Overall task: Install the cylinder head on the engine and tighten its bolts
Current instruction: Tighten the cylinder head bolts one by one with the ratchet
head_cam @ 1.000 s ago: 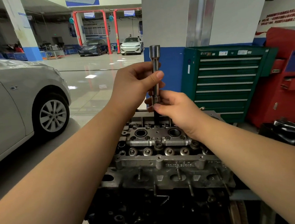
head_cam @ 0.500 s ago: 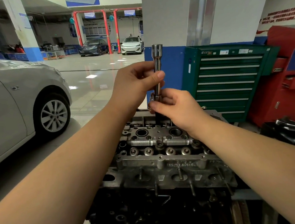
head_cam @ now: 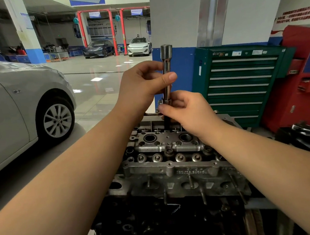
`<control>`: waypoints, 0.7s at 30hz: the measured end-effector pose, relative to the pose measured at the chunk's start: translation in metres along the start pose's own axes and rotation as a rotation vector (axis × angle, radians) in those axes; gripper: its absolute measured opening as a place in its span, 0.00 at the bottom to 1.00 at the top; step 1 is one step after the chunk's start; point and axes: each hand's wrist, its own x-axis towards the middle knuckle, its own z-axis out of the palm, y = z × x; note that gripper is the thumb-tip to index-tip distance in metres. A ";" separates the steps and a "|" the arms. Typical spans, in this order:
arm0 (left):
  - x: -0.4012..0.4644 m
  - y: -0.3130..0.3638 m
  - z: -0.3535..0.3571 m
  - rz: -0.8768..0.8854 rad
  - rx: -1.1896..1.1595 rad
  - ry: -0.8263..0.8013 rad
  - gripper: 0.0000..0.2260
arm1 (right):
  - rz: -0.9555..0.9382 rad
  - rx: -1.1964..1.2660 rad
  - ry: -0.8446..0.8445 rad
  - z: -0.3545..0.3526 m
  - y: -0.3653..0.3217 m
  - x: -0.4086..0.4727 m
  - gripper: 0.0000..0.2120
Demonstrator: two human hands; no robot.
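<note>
Cylinder head (head_cam: 175, 164) sits on the dark engine block (head_cam: 159, 223) low in the middle of our view, its studs pointing toward us. Both our forearms reach out over it from the lower corners and meet above its far end. Our left hand (head_cam: 143, 84) is raised higher, fingers curled round the upper shaft of a long chrome socket extension (head_cam: 166, 67), with the thumb pressed flat across its front. Our right hand (head_cam: 185, 111) is just below, wrist bent down, thumb and fingers pinching the lower end of the same tool. The tool stands upright, its wider top end clear of our grip, and a dark lower part runs down to the far end of the head. A silver car (head_cam: 18, 110) stands at the left and a green tool cabinet (head_cam: 241, 83) behind the engine at the right.
</note>
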 end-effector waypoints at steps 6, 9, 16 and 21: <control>0.000 -0.004 0.000 -0.044 -0.124 -0.053 0.13 | 0.009 0.039 -0.029 -0.001 0.006 0.002 0.07; -0.002 -0.002 0.001 -0.045 -0.121 -0.119 0.12 | 0.023 0.035 0.027 0.000 0.004 0.003 0.10; 0.003 -0.007 0.000 -0.010 0.063 0.004 0.14 | 0.015 0.035 -0.005 0.001 0.002 0.002 0.13; 0.004 -0.008 0.000 -0.019 0.014 -0.029 0.16 | 0.032 0.100 -0.076 -0.001 0.004 0.001 0.09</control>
